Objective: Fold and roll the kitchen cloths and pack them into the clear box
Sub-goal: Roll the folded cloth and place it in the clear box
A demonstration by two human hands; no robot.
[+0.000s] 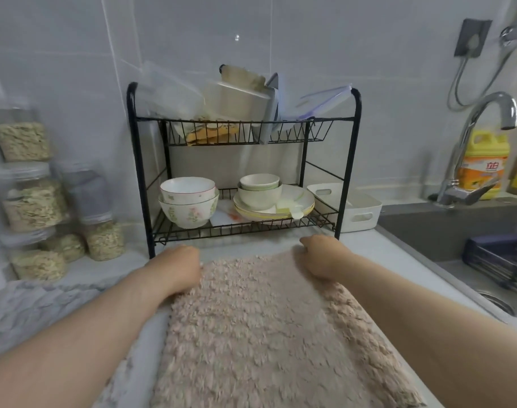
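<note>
A fluffy beige-pink cloth (263, 328) lies spread lengthwise on the counter in front of me. My left hand (179, 267) grips its far left corner, fingers curled under. Its far right corner is held the same way by my right hand (322, 256). Both hands sit just in front of the dish rack. A grey textured cloth (30, 307) lies at the left, partly under my left forearm. No clear box for packing is plainly in view.
A black two-tier dish rack (242, 178) with bowls and plates stands right behind the cloth. Jars of dried food (33, 201) stack at the left. A white basket (357, 210), the sink (457, 240), tap (484, 136) and yellow detergent bottle (484, 163) are at the right.
</note>
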